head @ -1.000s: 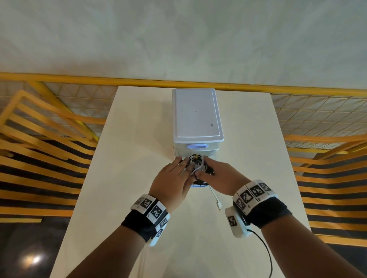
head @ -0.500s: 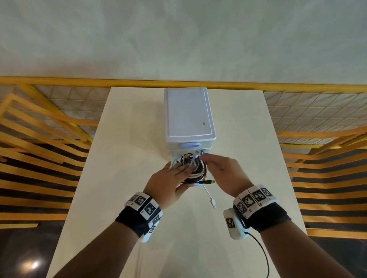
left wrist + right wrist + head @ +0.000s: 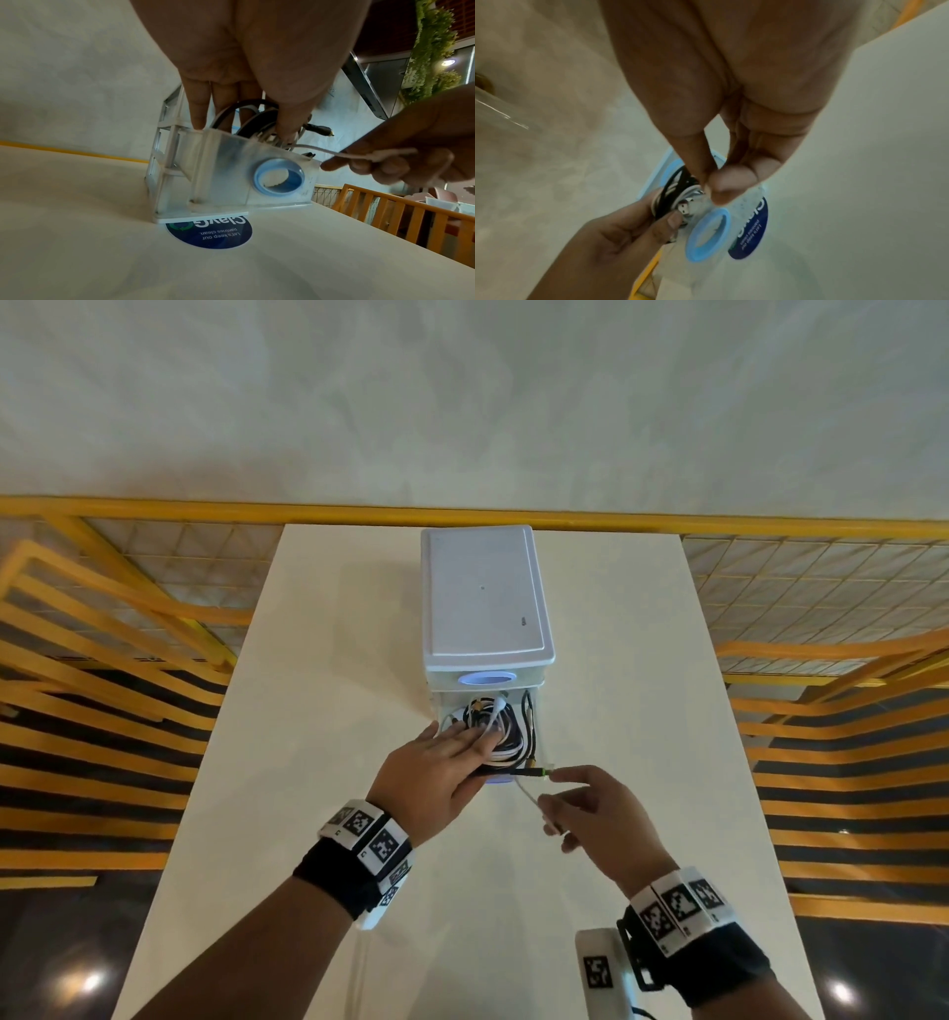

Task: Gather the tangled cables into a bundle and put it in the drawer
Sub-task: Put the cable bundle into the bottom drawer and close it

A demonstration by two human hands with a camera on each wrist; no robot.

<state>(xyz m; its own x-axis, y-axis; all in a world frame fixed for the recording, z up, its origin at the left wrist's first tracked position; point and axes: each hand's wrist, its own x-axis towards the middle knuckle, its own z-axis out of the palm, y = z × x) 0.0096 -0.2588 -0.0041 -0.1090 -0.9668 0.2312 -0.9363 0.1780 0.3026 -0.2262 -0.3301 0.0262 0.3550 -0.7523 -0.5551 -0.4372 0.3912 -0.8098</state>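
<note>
A white drawer unit (image 3: 485, 598) stands on the white table (image 3: 318, 762), with its lower drawer (image 3: 221, 162) pulled out toward me. The coiled black and white cable bundle (image 3: 500, 724) lies inside it. My left hand (image 3: 462, 747) holds the bundle down, fingers on top and thumb (image 3: 290, 121) against the near side. A black lead with a green-tipped plug (image 3: 539, 770) sticks out over the drawer front. My right hand (image 3: 557, 801), just in front of the drawer, pinches the loose white cable end (image 3: 334, 153), which trails out of the bundle.
The upper drawer is closed, showing its blue ring handle (image 3: 485, 679). A round dark-blue sticker (image 3: 208, 233) lies on the table under the unit's front. Yellow railings (image 3: 102, 660) flank the table on both sides and behind.
My right hand has drawn back from the drawer's far right side and picked up the white cable end that lay on the table. My left hand has stayed on the bundle.
</note>
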